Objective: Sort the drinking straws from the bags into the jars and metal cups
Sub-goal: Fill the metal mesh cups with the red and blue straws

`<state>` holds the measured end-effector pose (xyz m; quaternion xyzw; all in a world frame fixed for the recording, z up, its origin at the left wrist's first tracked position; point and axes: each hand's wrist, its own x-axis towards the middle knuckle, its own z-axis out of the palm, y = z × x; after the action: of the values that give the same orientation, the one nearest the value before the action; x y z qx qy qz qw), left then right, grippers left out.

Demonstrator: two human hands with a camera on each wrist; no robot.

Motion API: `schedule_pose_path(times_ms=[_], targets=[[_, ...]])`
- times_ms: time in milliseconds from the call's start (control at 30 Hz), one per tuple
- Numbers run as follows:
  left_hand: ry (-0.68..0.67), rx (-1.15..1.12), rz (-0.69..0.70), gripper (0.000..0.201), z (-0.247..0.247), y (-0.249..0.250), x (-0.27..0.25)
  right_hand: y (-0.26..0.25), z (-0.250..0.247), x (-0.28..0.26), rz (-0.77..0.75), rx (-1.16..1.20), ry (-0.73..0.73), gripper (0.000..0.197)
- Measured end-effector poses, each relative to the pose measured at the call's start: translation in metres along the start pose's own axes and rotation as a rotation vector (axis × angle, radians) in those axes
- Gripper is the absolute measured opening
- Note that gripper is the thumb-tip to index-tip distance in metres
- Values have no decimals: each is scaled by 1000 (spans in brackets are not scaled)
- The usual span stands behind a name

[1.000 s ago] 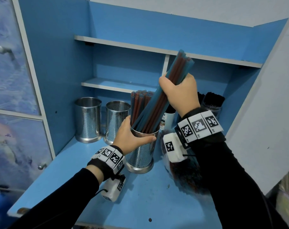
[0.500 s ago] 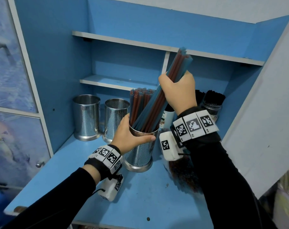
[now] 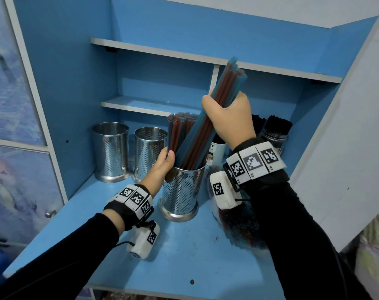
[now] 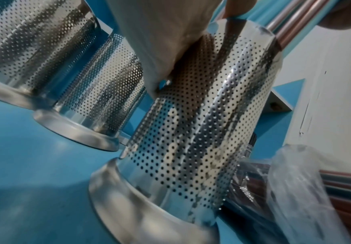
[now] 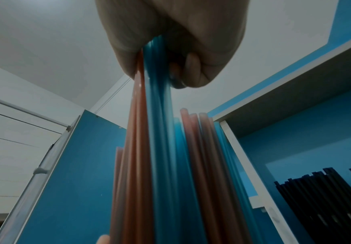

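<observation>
Head view alone shows 3 perforated metal cups and, at 3 o'clock, jars of black straws [image 3: 278, 126]; the left-wrist view adds the clear bag of straws [image 4: 308, 194] beside the near cup [image 3: 181, 191]. Right hand [image 3: 228, 118], raised, grips a tilted blue-and-brown straw bundle [image 3: 205, 131] whose lower ends stand in that cup. Left hand [image 3: 162, 167] wraps the cup's rim at 9 o'clock, thumb against the straws; wrist-band markings read R1, R2, R3.
</observation>
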<state>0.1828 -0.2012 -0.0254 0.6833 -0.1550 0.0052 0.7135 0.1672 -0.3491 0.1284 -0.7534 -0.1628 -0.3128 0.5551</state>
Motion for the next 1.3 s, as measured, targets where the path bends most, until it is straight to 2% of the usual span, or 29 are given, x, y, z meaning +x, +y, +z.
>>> schedule_pose_path(times_ms=[133, 300, 333, 400, 467, 533, 633, 767, 867, 967, 1067, 1200, 1300], targets=[[-15, 45, -7, 63, -2, 2, 0, -3, 4, 0, -44, -12, -34, 12], [-17, 50, -71, 94, -5, -1, 3, -9, 7, 4, -119, -69, -140, 25], [-19, 28, -72, 93, -5, -2, 3, -9, 8, 5, -114, -64, -155, 23], [-14, -12, -44, 72, -3, -6, 6, -5, 8, 7, -79, -56, -179, 19], [19, -36, -30, 58, -3, -7, 8, 1, 9, 7, -34, -75, -207, 23], [65, -46, -24, 59, -6, -6, 9, 9, 10, 3, 10, -109, -258, 20], [2, 26, 2, 55, -7, -7, 6, 20, 12, -2, 25, -197, -280, 25], [-44, 212, 97, 98, -6, -9, 3, 25, 17, -3, 38, -285, -261, 27], [-48, 263, 123, 104, -6, -9, 4, 25, 15, -1, 12, -293, -283, 48], [-49, 277, 122, 103, -7, -10, 4, 23, 9, -6, 3, -167, -249, 61], [-43, 266, 125, 108, -4, -10, 3, 16, 4, -10, -99, -108, -128, 73], [-30, 267, 128, 113, -3, -10, 2, 0, 3, -7, -353, -253, -118, 53], [-15, 280, 130, 115, -1, -10, 0, 1, 4, -13, -360, -331, -138, 52]])
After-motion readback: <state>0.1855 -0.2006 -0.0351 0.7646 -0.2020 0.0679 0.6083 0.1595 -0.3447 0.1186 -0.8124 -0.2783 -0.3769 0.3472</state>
